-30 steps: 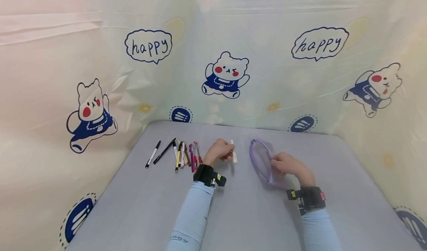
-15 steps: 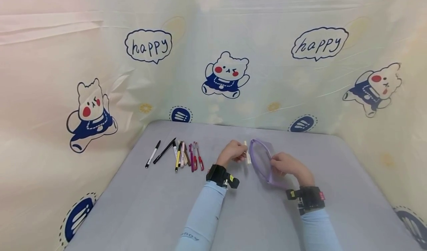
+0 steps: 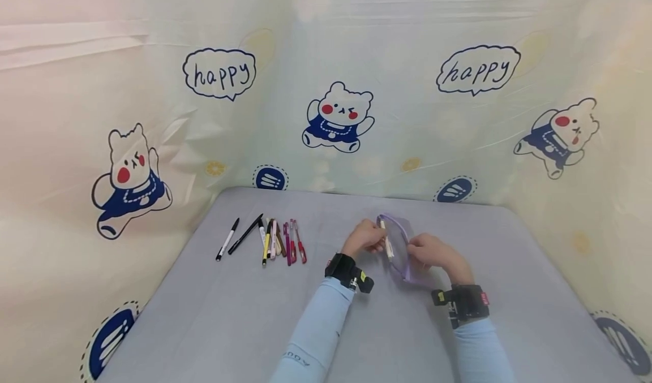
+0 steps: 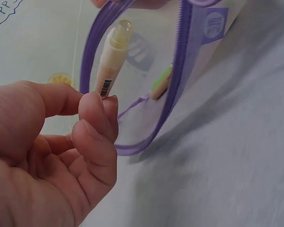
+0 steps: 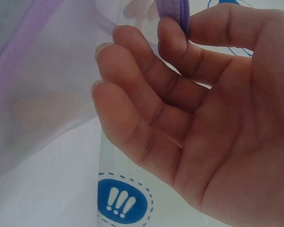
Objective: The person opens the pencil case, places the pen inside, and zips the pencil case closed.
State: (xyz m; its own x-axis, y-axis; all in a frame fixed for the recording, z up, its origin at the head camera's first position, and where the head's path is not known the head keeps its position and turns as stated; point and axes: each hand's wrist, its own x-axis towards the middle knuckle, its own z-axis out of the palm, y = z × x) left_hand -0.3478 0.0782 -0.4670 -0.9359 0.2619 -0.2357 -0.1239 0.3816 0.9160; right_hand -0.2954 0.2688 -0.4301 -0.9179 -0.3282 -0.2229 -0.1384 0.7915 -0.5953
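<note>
My left hand (image 3: 365, 236) pinches a cream-coloured pen (image 4: 112, 61) between thumb and fingertips. The pen has a clear yellowish end and a barcode, and it tilts within the open mouth of a translucent pouch (image 4: 181, 42) with a purple zip. Opposite, my right hand (image 3: 434, 252) pinches the zip edge of that pouch by thumb and index finger; its other fingers lie bent along the mesh (image 5: 80, 56). Inside the pouch, the left wrist view shows a tan thing with a green part (image 4: 162, 84), partly hidden by the zip edge.
Left of the hands, a row of several pens lies on the grey table (image 3: 244, 326): a white-and-black pen (image 3: 227, 239), a black pen (image 3: 245, 234), a yellow pen (image 3: 267, 242) and a red pen (image 3: 299, 241) among them. A printed curtain (image 3: 285, 89) stands behind the table.
My left hand has carried the cream pen rightward from beside the pen row to the pouch's mouth. My right hand still holds the pouch's edge. The head view has shifted slightly.
</note>
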